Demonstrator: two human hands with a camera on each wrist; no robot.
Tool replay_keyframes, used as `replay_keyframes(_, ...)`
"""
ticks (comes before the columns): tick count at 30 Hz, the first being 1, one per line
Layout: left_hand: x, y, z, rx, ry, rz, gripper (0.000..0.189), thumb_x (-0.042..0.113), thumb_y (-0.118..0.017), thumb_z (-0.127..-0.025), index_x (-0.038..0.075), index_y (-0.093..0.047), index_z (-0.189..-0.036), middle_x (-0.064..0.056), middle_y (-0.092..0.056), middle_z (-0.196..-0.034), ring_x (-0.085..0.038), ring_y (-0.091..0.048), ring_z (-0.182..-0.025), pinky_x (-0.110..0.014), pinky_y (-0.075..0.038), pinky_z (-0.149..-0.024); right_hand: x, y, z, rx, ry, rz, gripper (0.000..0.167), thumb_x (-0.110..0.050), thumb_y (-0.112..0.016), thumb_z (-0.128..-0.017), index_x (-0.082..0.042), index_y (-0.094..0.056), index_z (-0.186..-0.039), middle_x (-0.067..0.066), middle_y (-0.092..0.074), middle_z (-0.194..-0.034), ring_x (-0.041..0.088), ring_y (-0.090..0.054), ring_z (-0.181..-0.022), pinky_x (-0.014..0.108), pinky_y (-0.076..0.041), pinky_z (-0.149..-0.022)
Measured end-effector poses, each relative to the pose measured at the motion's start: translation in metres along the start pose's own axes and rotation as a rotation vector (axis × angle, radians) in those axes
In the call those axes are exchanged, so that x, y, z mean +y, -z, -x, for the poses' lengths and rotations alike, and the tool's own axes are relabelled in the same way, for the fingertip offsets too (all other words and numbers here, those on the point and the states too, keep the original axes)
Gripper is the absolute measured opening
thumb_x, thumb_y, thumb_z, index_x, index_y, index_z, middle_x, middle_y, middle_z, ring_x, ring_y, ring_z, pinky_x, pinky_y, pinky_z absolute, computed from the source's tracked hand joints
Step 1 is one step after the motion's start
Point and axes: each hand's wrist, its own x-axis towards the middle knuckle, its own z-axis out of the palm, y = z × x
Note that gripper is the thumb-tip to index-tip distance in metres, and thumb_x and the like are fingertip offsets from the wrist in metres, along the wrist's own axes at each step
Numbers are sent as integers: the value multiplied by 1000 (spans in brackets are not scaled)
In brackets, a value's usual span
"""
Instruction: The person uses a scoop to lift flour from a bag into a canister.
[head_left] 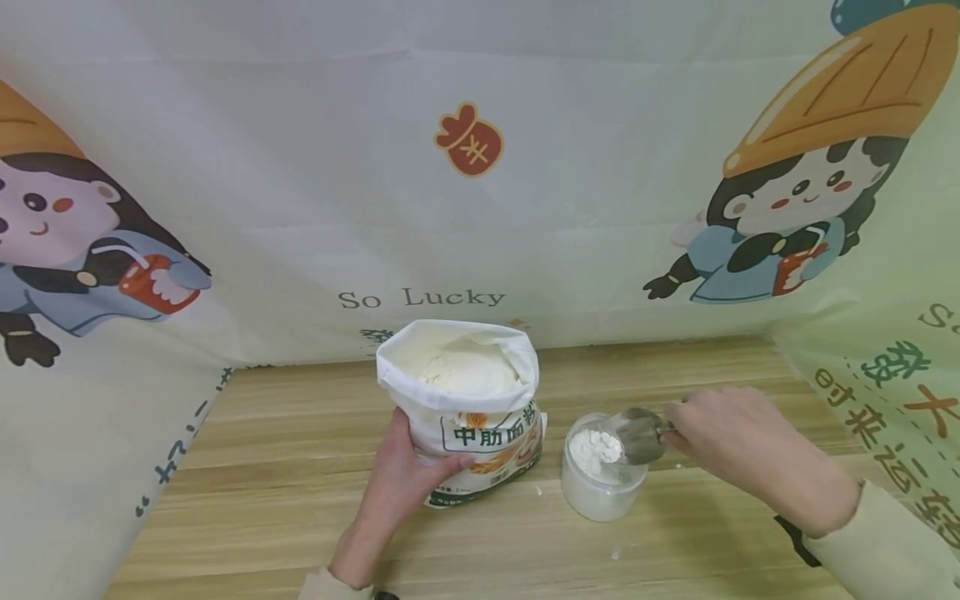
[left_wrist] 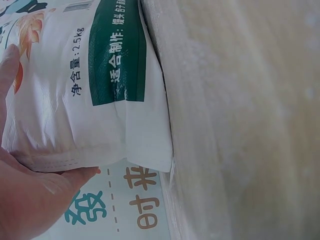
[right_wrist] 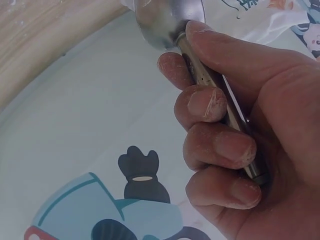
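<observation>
My left hand holds the white flour bag by its left side, thumb across the printed front. The bag stands upright with its top folded open, and pale flour shows inside. In the left wrist view the bag's green label sits beside the tabletop. My right hand grips a metal scoop, fingers wrapped around the handle. The scoop's bowl tilts over the mouth of a clear jar right of the bag. White flour lies at the scoop's lip, above the jar.
The wood-grain table ends at a printed cloth backdrop behind the bag. More of this cloth rises along the left and right sides. Small white specks of flour lie on the table near the jar.
</observation>
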Motion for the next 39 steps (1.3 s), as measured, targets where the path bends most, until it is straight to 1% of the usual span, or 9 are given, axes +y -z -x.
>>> replay_keyframes(8,0,1,0,1,3,-5,103,24,-99,-67,8,-38,-149,-13,-60,-135,-34,-57,-127,-56,-42,-112,0,1,4,35,-5,40,30,-26,-88,-82,-16,-62,-73,-8,-43,-61,11,-36,-50,29,-34,-40)
replay_keyframes(14,0,1,0,-3,-5,-4,104,24,-99,-67,8,-38,-150,-13,-60,-135,-34,-57,-127,-56,-42,-112,0,1,8,49,-19,52,32,-28,-88,-82,-18,-60,-73,-9,-42,-63,12,-36,-50,31,-34,-40)
replay_keyframes(22,0,1,0,-5,-9,3,103,24,-99,-67,9,-38,-149,-12,-60,-135,-34,-58,-126,-56,-42,-112,9,-2,15,77,-30,-8,34,-26,-88,-83,-19,-57,-71,-11,-41,-62,9,-34,-51,29,-32,-42)
replay_keyframes(28,0,1,0,-5,-3,8,103,24,-99,-67,9,-38,-149,-13,-60,-135,-35,-58,-126,-57,-42,-112,17,-5,23,65,-53,-66,39,-26,-81,-90,-22,-48,-71,-11,-36,-60,8,-33,-52,28,-29,-45)
replay_keyframes(32,0,1,0,-2,2,7,103,25,-99,-67,9,-39,-149,-13,-60,-135,-35,-57,-127,-57,-42,-112,23,-6,28,57,-64,-93,30,-28,-79,-92,-22,-54,-75,-12,-38,-61,8,-35,-53,29,-31,-45)
replay_keyframes(36,0,1,-1,-2,-7,10,103,26,-99,-67,9,-39,-149,-12,-61,-134,-34,-58,-126,-57,-42,-112,27,-6,32,61,-78,-111,22,-29,-79,-92,-20,-62,-80,-14,-41,-63,7,-37,-54,29,-33,-47)
replay_keyframes(39,-1,0,-1,-4,-18,12,104,26,-99,-67,9,-39,-149,-12,-60,-135,-34,-58,-126,-56,-42,-112,28,-6,33,46,-97,-141,18,-30,-77,-93,-19,-66,-84,-15,-43,-63,6,-38,-56,27,-34,-48)
